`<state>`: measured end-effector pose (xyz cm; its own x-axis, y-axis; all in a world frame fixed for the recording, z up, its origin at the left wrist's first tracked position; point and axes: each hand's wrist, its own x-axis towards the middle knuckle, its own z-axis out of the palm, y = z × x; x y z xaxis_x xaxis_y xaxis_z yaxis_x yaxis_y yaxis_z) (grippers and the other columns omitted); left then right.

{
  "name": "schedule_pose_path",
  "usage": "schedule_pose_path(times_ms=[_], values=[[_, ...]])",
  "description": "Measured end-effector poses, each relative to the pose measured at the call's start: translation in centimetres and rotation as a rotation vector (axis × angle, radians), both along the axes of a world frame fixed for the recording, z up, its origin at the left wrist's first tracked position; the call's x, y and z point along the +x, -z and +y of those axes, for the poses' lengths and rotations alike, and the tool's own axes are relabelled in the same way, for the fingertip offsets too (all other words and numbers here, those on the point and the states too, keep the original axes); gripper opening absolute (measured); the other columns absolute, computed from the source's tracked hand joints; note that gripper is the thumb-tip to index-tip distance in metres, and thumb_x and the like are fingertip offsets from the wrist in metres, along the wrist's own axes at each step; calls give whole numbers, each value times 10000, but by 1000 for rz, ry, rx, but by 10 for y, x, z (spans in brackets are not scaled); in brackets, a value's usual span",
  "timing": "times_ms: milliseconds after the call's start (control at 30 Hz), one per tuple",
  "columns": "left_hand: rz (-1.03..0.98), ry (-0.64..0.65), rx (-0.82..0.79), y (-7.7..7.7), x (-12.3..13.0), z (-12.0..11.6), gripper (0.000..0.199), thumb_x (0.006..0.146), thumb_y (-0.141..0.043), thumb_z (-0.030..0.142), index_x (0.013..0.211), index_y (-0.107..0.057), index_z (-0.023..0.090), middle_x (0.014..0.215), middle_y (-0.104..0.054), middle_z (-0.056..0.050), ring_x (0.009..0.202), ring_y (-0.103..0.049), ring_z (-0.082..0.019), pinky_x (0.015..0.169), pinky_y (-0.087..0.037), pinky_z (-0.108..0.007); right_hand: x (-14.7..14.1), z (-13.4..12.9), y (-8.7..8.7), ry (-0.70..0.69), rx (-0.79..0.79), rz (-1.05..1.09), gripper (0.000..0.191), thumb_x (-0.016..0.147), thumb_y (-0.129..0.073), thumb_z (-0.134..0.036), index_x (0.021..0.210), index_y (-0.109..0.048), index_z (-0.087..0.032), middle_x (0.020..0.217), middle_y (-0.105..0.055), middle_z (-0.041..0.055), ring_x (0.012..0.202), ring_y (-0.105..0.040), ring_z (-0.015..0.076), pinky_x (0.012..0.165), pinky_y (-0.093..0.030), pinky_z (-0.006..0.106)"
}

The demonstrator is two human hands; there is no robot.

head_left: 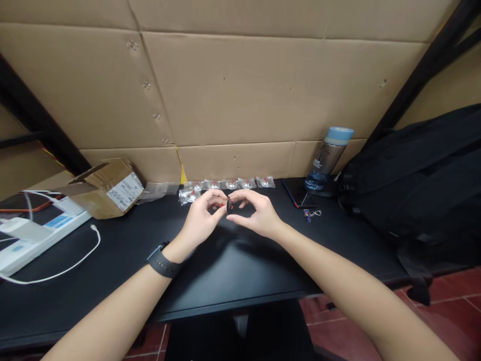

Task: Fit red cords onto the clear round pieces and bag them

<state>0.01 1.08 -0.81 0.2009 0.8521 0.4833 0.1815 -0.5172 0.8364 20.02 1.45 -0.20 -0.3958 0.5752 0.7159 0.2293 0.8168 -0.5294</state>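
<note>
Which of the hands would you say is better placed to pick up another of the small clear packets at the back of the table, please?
Probably the left hand: the clear packets lie just beyond it, though both hands pinch the small dark part.

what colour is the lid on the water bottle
Light blue lid on the water bottle, seen in the head view.

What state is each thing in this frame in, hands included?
left hand: fingers pinched on the small dark part
right hand: fingers pinched on the same part
small dark part: held above the desk between both hands
cardboard box: open, flaps up
water bottle: upright, cap on
clear packets: lying in a row by the wall
phone: flat, screen dark
backpack: slumped on the desk
white cable: loose, end unplugged
</note>
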Motion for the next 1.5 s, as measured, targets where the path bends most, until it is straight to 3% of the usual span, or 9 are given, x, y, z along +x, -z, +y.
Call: schedule_pose_path(times_ms=[167, 300, 467, 767, 900, 967, 1067, 1200, 1500], values=[[41, -63, 66, 2, 2, -2, 190, 838, -683, 207, 1000, -584, 203, 901, -686, -15, 867, -700, -159, 809, -493, -259, -3, 2, 5, 13, -126, 84, 378, 763, -841, -393, 1046, -680, -201, 1058, -744, 68, 905, -734, 197, 766, -613, 314], [-141, -2, -114, 3, 6, 0, 302, 812, -733, 265, 1031, -534, 206, 843, -705, -11, 782, -698, -152, 743, -493, -251, -1, 5, 4, 26, -108, 99, 224, 806, -804, -396, 852, -726, -190, 1072, -759, 81, 878, -731, 192, 736, -611, 302], [-357, 85, -373, 5, 8, 1, 468, 739, -829, 321, 1064, -512, 205, 755, -716, 11, 735, -690, -136, 757, -497, -243, 5, 8, -1, -3, -37, -3, 112, 927, -669, -281, 925, -744, -197, 1047, -759, 77, 900, -720, 182, 747, -588, 292], [-294, 117, -453, 8, 6, 2, 459, 713, -849, 323, 1044, -562, 189, 818, -732, -7, 751, -659, -119, 746, -480, -221, 11, 11, -1, -32, 49, -231, 82, 983, -557, -234, 966, -631, -205, 1026, -658, 75, 917, -628, 175, 787, -539, 295], [-142, 118, -374, 13, 5, 5, 325, 824, -740, 333, 1070, -578, 194, 849, -717, -16, 774, -670, -146, 773, -503, -265, 15, 5, -4, 37, 5, -416, 51, 984, -530, -226, 990, -580, -216, 1156, -596, 77, 1022, -605, 180, 885, -522, 316], [19, 75, -228, 13, 4, 6, 224, 917, -622, 361, 1069, -608, 198, 908, -713, -33, 818, -671, -162, 811, -507, -293, 17, 5, -3, 59, -24, -468, 46, 986, -520, -224, 984, -565, -217, 1183, -574, 70, 1027, -602, 173, 914, -515, 322], [270, 39, -19, 10, 3, 3, 255, 991, -500, 389, 1104, -651, 217, 1023, -711, -49, 927, -665, -185, 892, -491, -325, 20, 9, 0, 44, -44, -479, 49, 981, -532, -244, 961, -558, -208, 1164, -558, 70, 1013, -595, 170, 935, -509, 330], [422, 25, 129, 8, 3, 0, 305, 933, -603, 381, 1197, -646, 235, 1143, -699, -59, 1045, -640, -220, 964, -466, -358, 22, 17, 5, 22, -39, -446, 49, 966, -554, -240, 939, -554, -199, 1136, -552, 73, 1017, -583, 176, 952, -506, 343], [716, -29, 125, 15, 8, -2, 158, 930, -582, 339, 941, -719, 260, 1139, -691, -30, 1101, -563, -237, 956, -405, -387, 19, 13, 8, 67, -23, -413, 11, 948, -554, -218, 959, -557, -219, 1190, -555, 73, 1055, -590, 185, 955, -506, 335]])
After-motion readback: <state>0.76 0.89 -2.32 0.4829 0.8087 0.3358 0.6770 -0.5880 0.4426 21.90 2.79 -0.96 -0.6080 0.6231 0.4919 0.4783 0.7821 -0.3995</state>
